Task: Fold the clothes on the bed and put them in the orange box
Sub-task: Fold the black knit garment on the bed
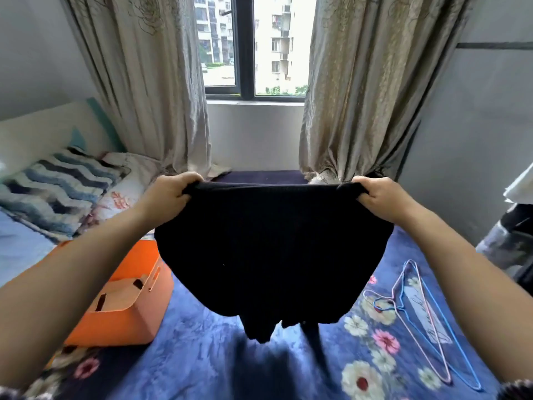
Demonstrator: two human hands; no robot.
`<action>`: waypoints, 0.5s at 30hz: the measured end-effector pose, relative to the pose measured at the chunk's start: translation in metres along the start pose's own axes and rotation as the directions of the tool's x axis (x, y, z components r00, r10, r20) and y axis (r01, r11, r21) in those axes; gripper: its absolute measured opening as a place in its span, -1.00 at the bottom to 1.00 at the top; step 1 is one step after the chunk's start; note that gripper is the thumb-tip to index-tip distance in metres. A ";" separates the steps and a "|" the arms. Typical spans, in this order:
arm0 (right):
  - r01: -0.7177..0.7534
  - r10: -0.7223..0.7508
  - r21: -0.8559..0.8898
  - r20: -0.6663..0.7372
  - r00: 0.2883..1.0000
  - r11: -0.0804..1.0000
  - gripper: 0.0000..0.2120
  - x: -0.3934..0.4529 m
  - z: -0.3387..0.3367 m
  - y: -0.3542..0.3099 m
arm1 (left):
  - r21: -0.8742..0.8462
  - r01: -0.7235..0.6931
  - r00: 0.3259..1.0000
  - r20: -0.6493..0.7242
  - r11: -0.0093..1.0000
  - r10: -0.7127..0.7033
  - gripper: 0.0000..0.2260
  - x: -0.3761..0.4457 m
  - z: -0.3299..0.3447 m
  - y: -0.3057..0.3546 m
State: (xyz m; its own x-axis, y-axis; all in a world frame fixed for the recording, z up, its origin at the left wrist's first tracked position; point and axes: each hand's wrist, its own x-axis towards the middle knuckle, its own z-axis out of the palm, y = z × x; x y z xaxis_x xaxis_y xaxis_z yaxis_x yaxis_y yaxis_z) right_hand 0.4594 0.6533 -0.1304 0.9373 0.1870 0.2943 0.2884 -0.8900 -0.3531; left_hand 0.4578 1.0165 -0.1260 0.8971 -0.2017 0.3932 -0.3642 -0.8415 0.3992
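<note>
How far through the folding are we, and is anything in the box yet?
Done: nothing shows as packed; the orange box has its interior mostly hidden. In hand: left hand and right hand grip a black garment by its top edge, held up over the bed. Left: folding it and boxing it.

This is a bedroom in a home. A bed (202, 342) with a blue flower blanket fills the near part. Pillows (57, 192) lie at the far left. Long beige curtains (150, 82) hang beside a window (245, 47), and tall apartment buildings (277, 39) show outside. Wire clothes hangers (418, 313) lie on the right.
</note>
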 end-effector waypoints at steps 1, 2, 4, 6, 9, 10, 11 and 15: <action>-0.028 0.029 -0.013 0.087 0.996 1.000 -0.70 -0.012 -0.003 0.002 | 0.058 -0.047 0.996 0.083 0.997 0.043 -0.69 -0.011 -0.005 0.006; -0.051 0.053 -0.014 0.180 0.982 0.999 -0.76 -0.025 -0.006 0.002 | 0.116 -0.095 0.979 0.190 0.989 0.072 -0.72 -0.022 -0.011 0.011; -0.069 0.083 -0.053 0.327 0.942 0.996 -0.83 -0.046 -0.009 -0.003 | 0.248 -0.173 0.910 0.411 0.953 0.059 -0.78 -0.039 -0.019 0.019; -0.081 0.116 -0.101 0.413 0.904 0.992 -0.87 -0.067 -0.011 -0.008 | 0.297 -0.211 0.834 0.551 0.931 0.013 -0.81 -0.056 -0.020 0.023; -0.114 0.191 -0.178 0.518 0.834 0.978 -0.85 -0.082 -0.022 -0.020 | 0.314 -0.214 0.735 0.675 0.925 -0.059 -0.86 -0.066 -0.022 0.028; -0.127 0.229 -0.215 0.559 0.797 0.968 -0.83 -0.084 -0.026 -0.024 | 0.327 -0.212 0.702 0.706 0.921 -0.089 -0.90 -0.066 -0.022 0.030; -0.140 0.273 -0.261 0.595 0.756 0.955 -0.79 -0.083 -0.028 -0.028 | 0.348 -0.205 0.668 0.733 0.915 -0.129 -0.92 -0.064 -0.021 0.032; -0.130 0.383 -0.404 0.646 0.661 0.905 -0.60 -0.062 -0.023 -0.033 | 0.421 -0.197 0.545 0.798 0.885 -0.258 -0.92 -0.046 -0.002 0.025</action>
State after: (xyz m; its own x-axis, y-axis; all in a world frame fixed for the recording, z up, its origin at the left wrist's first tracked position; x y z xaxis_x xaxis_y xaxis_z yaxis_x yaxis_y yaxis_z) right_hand 0.3874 0.6618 -0.1159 0.8561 0.0509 -0.5142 0.0602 -0.9982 0.0013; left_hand 0.4073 1.0060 -0.1323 0.7828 -0.2926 -0.5493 -0.3939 -0.9162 -0.0733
